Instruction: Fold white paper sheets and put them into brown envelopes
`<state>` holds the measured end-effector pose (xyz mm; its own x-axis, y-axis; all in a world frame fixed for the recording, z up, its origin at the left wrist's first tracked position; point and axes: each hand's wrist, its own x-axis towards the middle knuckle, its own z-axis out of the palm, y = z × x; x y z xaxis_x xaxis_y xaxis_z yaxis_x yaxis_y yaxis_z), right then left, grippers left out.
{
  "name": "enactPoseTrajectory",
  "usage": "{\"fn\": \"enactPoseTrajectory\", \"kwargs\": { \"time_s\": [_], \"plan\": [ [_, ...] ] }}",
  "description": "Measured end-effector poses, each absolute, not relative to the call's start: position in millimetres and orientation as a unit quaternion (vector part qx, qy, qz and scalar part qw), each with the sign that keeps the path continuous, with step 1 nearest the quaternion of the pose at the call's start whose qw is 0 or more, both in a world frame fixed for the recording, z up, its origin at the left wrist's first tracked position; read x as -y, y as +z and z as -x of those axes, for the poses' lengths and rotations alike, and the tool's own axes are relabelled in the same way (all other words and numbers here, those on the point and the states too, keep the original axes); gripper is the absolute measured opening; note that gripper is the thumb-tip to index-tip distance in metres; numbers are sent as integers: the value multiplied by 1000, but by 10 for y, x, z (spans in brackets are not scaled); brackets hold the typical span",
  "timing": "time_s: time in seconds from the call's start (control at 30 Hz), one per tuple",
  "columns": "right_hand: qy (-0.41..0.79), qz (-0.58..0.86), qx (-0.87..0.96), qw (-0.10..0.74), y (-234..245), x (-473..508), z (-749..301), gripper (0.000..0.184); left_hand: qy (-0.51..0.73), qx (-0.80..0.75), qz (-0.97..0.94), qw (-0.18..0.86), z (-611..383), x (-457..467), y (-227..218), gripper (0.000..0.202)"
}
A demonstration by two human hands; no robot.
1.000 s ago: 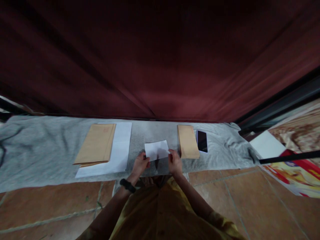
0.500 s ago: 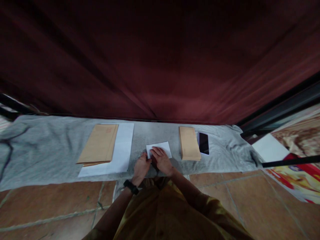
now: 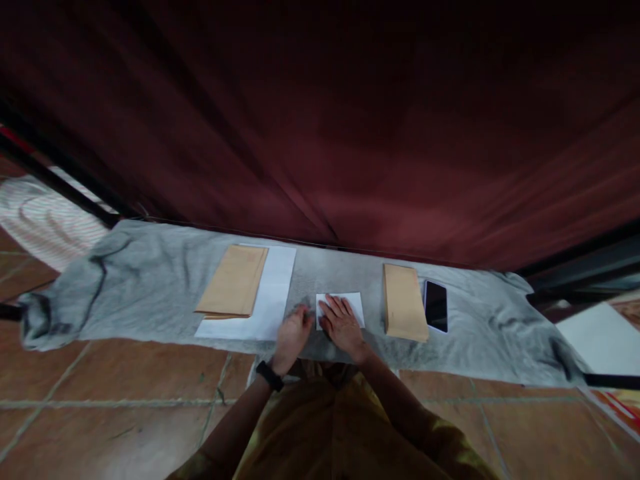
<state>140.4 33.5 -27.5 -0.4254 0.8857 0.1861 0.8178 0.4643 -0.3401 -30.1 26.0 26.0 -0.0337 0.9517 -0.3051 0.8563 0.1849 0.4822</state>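
Note:
A small folded sheet of white paper [image 3: 356,304] lies on the grey cloth in front of me. My right hand [image 3: 342,323] rests flat on it, fingers spread, covering much of its middle and near edge. Just left of the paper is my left hand [image 3: 294,332], apart from it and blurred by motion, its fingers bent; whether anything is in them does not show. To the left, a stack of brown envelopes [image 3: 234,280] lies over larger white sheets [image 3: 281,273]. A narrower stack of brown envelopes [image 3: 404,301] is to the right of my right hand.
A phone [image 3: 436,307] lies beside the right envelope stack. Grey cloth [image 3: 150,287] covers the long, narrow surface. A dark red fabric [image 3: 320,147] hangs behind it. Tiled floor [image 3: 145,427] runs along the near side, and a white sheet [image 3: 603,340] is at far right.
My left hand has moved off the paper's left edge to its left. The right hand stays pressed on the paper, which now lies squarer to me. The view has shifted and tilted.

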Motion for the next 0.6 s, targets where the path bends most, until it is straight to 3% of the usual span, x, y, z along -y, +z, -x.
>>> {"fn": "enactPoseTrajectory", "kwargs": {
  "time_s": [0.1,0.33,0.47,0.6],
  "plan": [
    [97,510,839,167,-269,-330,-1396,47,135,-729,-626,243,715,-377,307,33],
    [104,510,841,149,-228,-297,-1400,65,175,-819,-546,-6,1966,-680,395,54],
    [100,514,839,150,-232,-292,-1394,63,117,-866,-486,25,2352,-705,359,75],
    [93,514,839,156,-232,-289,-1393,63,75,-846,-525,53,2485,-690,358,76]
  ]
}}
